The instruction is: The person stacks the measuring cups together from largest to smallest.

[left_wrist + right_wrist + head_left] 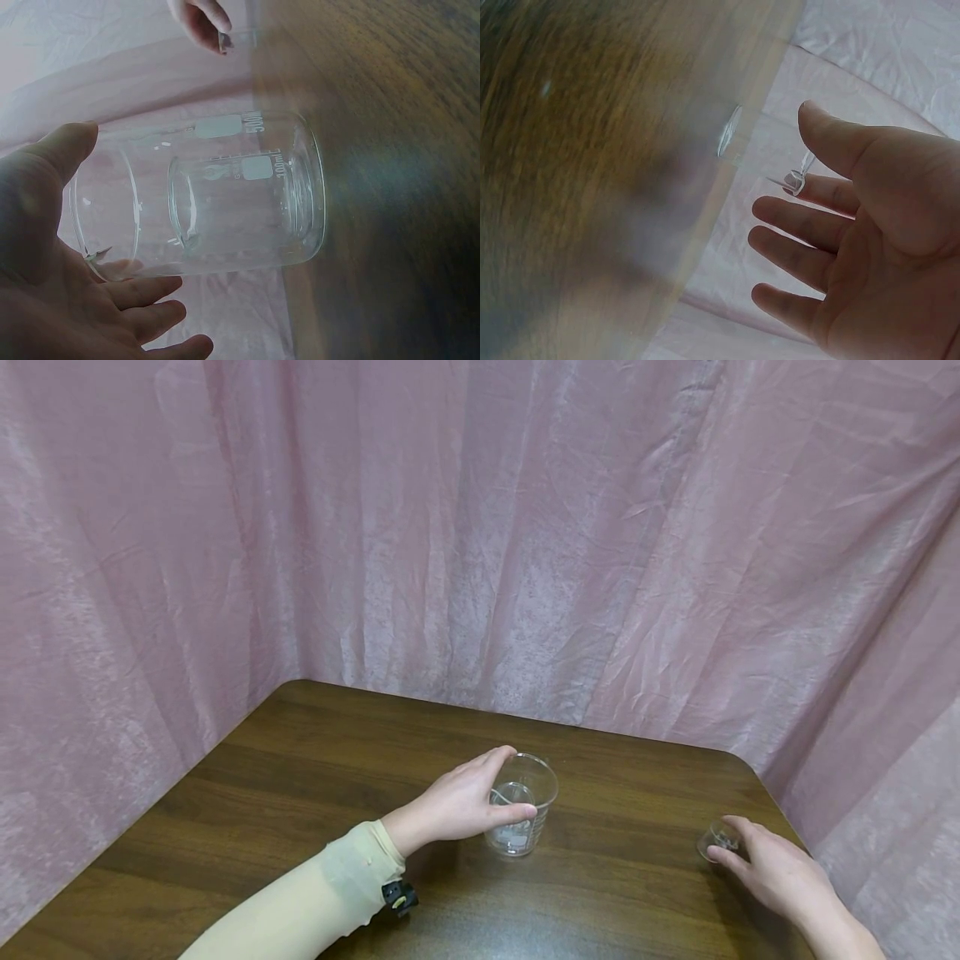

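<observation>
With thumb and fingers spread across its rim, my left hand [465, 797] grips a large clear glass beaker [543, 797], marked 500 in the left wrist view. Inside it stands a smaller glass beaker [225, 199] labelled 100 mL. Over to the right, my right hand [780, 864] holds a much smaller clear beaker [711, 842] near its rim, between thumb and index finger. The other right fingers [795, 225] extend away from the glass. In the right wrist view, the small beaker's base [730, 133] is faint against the table.
A dark brown wooden table [300, 760] with rounded corners lies under both hands. Pink curtains [480, 543] hang behind it and along the sides. A small black device [400, 897] is strapped at the left sleeve. The right hand is near the table's right edge.
</observation>
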The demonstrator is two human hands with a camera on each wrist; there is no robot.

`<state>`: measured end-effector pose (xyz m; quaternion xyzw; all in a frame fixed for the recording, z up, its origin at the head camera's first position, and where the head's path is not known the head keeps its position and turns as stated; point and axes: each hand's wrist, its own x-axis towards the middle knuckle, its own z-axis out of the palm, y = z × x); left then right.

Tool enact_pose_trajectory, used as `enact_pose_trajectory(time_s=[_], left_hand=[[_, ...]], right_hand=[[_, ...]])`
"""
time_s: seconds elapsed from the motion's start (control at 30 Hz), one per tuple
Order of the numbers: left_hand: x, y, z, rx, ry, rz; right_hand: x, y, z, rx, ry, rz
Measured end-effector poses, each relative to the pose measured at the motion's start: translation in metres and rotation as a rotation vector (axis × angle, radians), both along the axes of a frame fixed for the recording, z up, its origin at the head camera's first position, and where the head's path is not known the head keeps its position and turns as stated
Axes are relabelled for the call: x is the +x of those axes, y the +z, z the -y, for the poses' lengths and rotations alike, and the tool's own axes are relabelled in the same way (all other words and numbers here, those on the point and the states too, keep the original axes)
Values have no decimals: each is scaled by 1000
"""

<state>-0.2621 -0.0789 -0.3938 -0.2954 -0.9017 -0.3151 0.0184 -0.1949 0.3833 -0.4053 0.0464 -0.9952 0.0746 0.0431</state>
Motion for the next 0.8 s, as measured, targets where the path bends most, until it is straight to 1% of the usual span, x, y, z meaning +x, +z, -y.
enact_pose_trajectory(time_s=[0.3, 0.57, 0.8], left_hand=[[0, 0, 0, -3, -5, 0], [0, 0, 0, -3, -8, 0], [-1, -1, 0, -8, 0, 3]], right_hand=[[-1, 1, 0, 3, -14, 6], [-2, 3, 1, 5, -24, 47], [-2, 0, 2, -4, -14, 15]])
